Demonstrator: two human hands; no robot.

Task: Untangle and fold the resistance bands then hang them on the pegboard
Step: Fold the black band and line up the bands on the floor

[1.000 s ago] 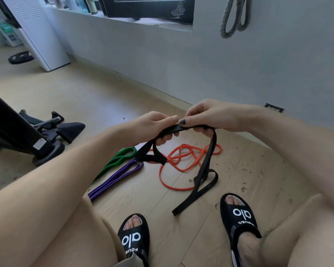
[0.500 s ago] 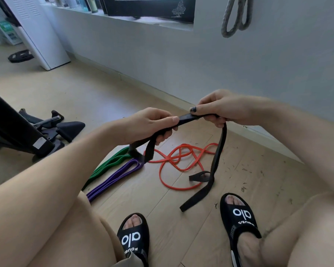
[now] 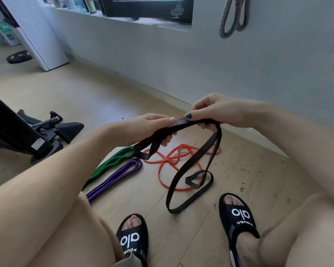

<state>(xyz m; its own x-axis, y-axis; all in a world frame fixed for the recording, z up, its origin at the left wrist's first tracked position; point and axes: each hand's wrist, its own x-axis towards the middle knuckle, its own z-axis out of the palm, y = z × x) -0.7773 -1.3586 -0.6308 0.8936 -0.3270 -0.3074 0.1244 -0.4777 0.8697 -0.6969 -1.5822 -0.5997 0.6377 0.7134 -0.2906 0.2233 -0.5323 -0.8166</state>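
Above the wooden floor (image 3: 181, 237), in the head view, the person's left hand (image 3: 152, 128) and right hand (image 3: 218, 110) both grip the black band (image 3: 189, 166) at its top, thumbs pressed on the flat strap and fingers curled beneath it, the two hands close together. Compared with half a second ago, the hands have drawn nearer each other and the band's hanging part has opened out: what was a short twisted tail now falls as a long open loop whose bottom curve reaches down near the floor between the two sandals (image 3: 237, 218), with one small twisted fold left near its lower right side. This suggests the untangling of this band is well along but not finished, and folding has not yet begun. The black band looks flat, matte and limp, with a short doubled length hanging under the left hand. On the floor behind it lie the orange band (image 3: 162, 170), tangled in loose coils, and the green band (image 3: 112, 164) and purple band (image 3: 114, 178), each lying doubled and side by side. A grey rope loop (image 3: 231, 18) hangs on the wall (image 3: 258, 74) above; whether a pegboard holds it cannot be told.
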